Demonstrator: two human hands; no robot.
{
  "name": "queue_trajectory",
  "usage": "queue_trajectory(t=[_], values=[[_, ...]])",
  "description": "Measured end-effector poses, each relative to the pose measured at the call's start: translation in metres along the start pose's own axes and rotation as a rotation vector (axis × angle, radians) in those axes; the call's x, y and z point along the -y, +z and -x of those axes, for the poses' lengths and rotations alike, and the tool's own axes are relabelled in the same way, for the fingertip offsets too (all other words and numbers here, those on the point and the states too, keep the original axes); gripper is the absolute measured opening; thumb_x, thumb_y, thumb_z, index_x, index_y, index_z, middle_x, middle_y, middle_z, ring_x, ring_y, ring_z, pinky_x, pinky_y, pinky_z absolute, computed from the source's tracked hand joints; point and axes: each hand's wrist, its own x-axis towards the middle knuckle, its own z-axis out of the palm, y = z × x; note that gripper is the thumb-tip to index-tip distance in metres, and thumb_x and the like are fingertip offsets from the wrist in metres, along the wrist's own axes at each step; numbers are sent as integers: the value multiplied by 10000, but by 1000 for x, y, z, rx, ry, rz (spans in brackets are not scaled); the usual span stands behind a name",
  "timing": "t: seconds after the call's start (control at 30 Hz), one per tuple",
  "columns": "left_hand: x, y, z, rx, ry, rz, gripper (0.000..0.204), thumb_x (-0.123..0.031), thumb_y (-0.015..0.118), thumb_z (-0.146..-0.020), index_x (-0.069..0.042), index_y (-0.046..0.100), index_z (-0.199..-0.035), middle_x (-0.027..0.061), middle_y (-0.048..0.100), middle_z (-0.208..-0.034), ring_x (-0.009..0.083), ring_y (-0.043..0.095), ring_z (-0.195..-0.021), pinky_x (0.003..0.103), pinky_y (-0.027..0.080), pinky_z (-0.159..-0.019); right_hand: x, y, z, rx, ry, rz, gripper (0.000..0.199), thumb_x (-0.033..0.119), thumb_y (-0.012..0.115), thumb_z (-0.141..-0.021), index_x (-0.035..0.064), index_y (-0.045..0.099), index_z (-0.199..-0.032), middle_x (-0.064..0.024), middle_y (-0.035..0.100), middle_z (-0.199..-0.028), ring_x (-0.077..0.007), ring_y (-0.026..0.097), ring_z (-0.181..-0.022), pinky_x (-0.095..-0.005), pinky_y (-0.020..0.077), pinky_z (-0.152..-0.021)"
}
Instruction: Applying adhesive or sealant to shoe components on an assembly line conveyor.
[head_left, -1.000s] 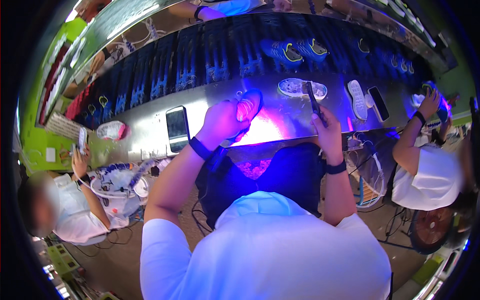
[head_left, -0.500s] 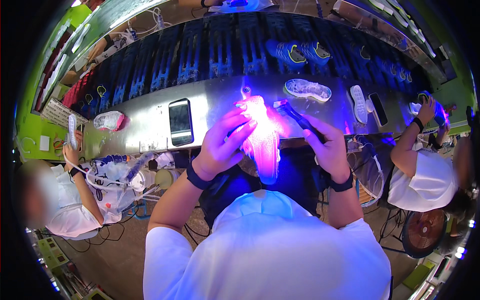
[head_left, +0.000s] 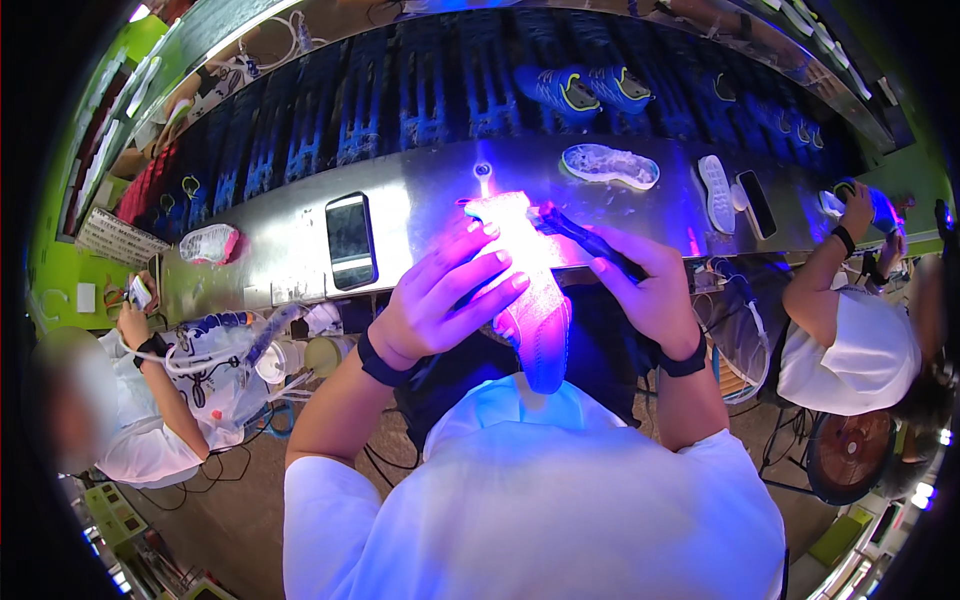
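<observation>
A glowing shoe upper (head_left: 540,335), lit pink and violet, hangs over the bench's near edge with its narrow end toward me. My left hand (head_left: 435,300) is closed on its left side, fingers curled over it. In my right hand (head_left: 655,295) is a dark-handled brush (head_left: 590,240); its head meets the shoe's brightly lit upper part, where glare hides the bristles. Just beyond the shoe, a small bright metal fitting (head_left: 484,172) stands on the bench.
On the metal bench (head_left: 420,180) lie a phone (head_left: 350,240), a white sole (head_left: 610,166), another sole (head_left: 716,195) beside a second phone (head_left: 755,205), and a pink-edged sole (head_left: 208,244). Blue shoes (head_left: 580,90) rest on the dark rack behind. Co-workers sit left (head_left: 180,400) and right (head_left: 850,350).
The brush head has come left against the shoe, where before it was held apart on the right. The shoe has shifted slightly toward me. The left co-worker's hand has lowered.
</observation>
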Motion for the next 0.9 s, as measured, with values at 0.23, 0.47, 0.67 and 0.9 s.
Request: queue_trajectory(t=[0.23, 0.47, 0.67, 0.9], values=[[3, 4, -1, 27, 21, -15, 351, -108, 729, -823, -139, 759, -1171, 90, 660, -1227, 343, 664, -1179, 449, 590, -992, -9, 6, 9, -42, 57, -37, 358, 66, 775, -892, -3, 707, -1237, -146, 754, -1058, -226, 728, -935, -324, 549, -851], [8, 5, 4, 29, -7, -30, 379, -98, 732, -816, -145, 753, -1192, 95, 652, -1248, 339, 657, -1187, 454, 587, -1004, -8, 2, 29, 124, 269, -256, 375, 46, 746, -910, -9, 688, -1276, -99, 751, -1076, -152, 687, -958, -306, 534, -872], [9, 5, 7, 79, 21, -29, 388, -100, 729, -811, -151, 758, -1194, 94, 656, -1242, 339, 649, -1204, 460, 576, -1026, -1, -20, 22, 261, 369, -383, 366, 45, 718, -945, -18, 676, -1303, -31, 715, -987, -102, 636, -857, -268, 519, -795], [8, 10, 7, 64, -76, -35, 401, -79, 725, -795, -127, 757, -1192, 101, 651, -1205, 337, 652, -1187, 492, 564, -1038, -13, -7, 12, 184, 312, -376, 341, 82, 741, -938, -17, 701, -1261, -38, 712, -985, -113, 636, -874, -277, 511, -819]])
